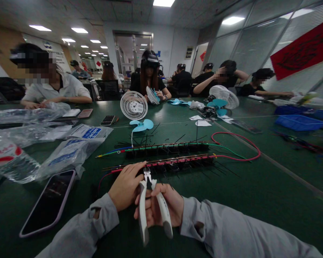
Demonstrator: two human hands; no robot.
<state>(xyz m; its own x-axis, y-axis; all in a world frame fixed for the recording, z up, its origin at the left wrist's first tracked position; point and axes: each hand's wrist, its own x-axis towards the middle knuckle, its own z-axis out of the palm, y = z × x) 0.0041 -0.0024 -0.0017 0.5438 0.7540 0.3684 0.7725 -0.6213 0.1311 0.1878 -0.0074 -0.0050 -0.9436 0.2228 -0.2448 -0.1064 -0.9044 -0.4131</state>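
White-handled cutting pliers [163, 211] are in my right hand [168, 202], with their handles spread and their jaws at the near edge of a black strip assembly [183, 162] with a red wire along it. My left hand [127, 184] rests at the left part of this assembly, its fingertips by the plier jaws; whether it pinches anything is hidden. Behind lies a second black strip [167, 147] with a green wire. Thin black tie ends stick out from both strips. A red cable [258, 150] loops out at their right end.
A phone [50, 204], a water bottle [13, 157] and plastic bags [75, 147] lie on the left. Farther back are a blue fan blade [142, 125], a white fan grille [134, 105] and blue trays [298, 122]. Several people sit around.
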